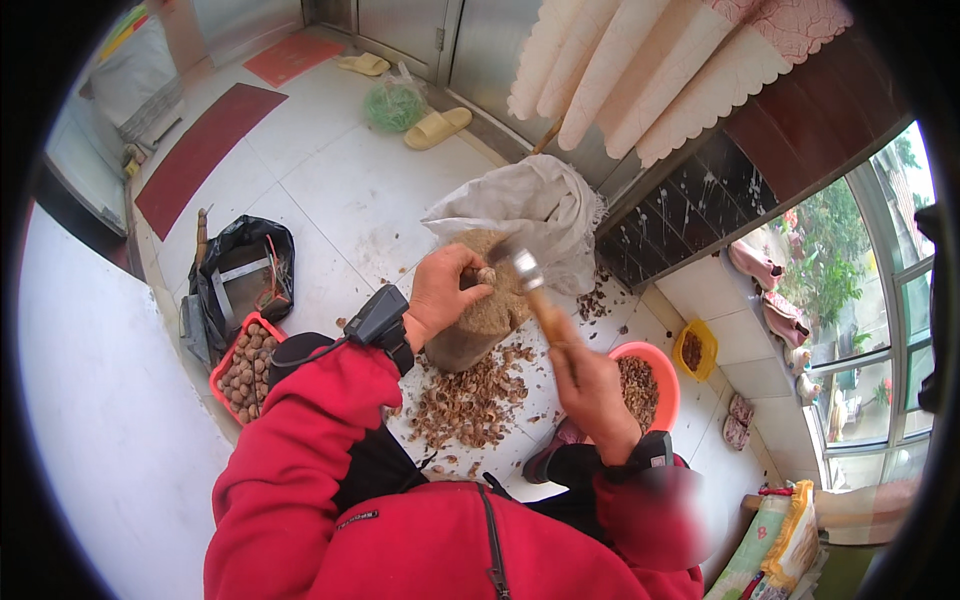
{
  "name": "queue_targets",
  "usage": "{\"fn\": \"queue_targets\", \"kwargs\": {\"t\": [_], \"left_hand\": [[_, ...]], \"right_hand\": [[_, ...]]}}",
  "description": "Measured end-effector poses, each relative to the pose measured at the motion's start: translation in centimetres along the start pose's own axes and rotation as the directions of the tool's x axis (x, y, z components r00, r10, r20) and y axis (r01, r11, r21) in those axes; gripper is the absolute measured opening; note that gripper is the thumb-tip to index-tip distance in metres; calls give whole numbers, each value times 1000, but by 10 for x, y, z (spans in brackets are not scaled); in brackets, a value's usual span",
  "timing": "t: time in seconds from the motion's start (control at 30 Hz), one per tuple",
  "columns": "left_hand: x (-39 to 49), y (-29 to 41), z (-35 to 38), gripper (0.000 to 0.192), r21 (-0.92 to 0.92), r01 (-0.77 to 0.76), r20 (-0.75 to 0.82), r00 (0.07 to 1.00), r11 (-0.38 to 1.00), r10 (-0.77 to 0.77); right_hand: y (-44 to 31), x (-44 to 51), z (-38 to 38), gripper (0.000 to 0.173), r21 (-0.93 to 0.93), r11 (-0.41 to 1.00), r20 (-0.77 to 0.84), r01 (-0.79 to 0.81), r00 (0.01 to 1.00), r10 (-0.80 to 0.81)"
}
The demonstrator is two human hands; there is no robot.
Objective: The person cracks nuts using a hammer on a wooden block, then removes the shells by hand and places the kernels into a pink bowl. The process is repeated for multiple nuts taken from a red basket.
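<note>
My left hand (pixel 444 289) pinches a walnut (pixel 486 276) between thumb and fingers over a rough brown block (pixel 480 322). Just to the right, my right hand (pixel 596 390) is closed around the wooden handle of a hammer (pixel 546 307); its metal head is blurred and raised near the walnut. Cracked walnut shells (pixel 469 405) lie heaped on the floor below the block. A red basket (pixel 217 379) of whole walnuts stands at the left. At the right, a pink-red basin (pixel 670 382) holds brown walnut pieces, partly hidden by my right hand.
A white woven sack (pixel 525 195) lies behind the block. A black plastic bag (pixel 289 247) stands beyond the red basket. By the right wall is a yellow container (pixel 705 367) with brown pieces. Slippers (pixel 439 129) and a green-filled bag (pixel 394 105) lie near the door.
</note>
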State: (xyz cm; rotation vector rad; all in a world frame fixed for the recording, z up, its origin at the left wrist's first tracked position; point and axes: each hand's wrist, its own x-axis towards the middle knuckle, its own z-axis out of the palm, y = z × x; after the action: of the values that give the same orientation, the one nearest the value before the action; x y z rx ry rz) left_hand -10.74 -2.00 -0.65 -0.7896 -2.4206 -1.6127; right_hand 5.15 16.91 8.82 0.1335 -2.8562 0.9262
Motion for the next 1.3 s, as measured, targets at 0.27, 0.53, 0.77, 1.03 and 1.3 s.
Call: {"fn": "queue_targets", "kwargs": {"t": [0.27, 0.53, 0.77, 1.03, 1.3], "left_hand": [[-1, 1, 1, 31, -9, 22, 2, 1000, 1000, -22], [-2, 1, 0, 33, 37, -26, -15, 1000, 999, 26], [-18, 18, -28, 33, -147, 32, 65, 998, 989, -22], [-76, 48, -37, 32, -694, 450, 359, 893, 562, -271], [-78, 57, -16, 37, -633, 527, 434, 848, 567, -304]], "right_hand": [[-9, -3, -11, 49, 230, 965, -54, -127, 988, 143], [9, 4, 1, 49, 263, 960, -93, -97, 988, 126], [50, 35, 11, 50, -207, 953, -164, 222, 952, -258], [63, 28, 26, 35, -266, 939, -80, 216, 966, -245], [41, 11, 14, 26, -29, 983, -290, 180, 940, -181]]}}
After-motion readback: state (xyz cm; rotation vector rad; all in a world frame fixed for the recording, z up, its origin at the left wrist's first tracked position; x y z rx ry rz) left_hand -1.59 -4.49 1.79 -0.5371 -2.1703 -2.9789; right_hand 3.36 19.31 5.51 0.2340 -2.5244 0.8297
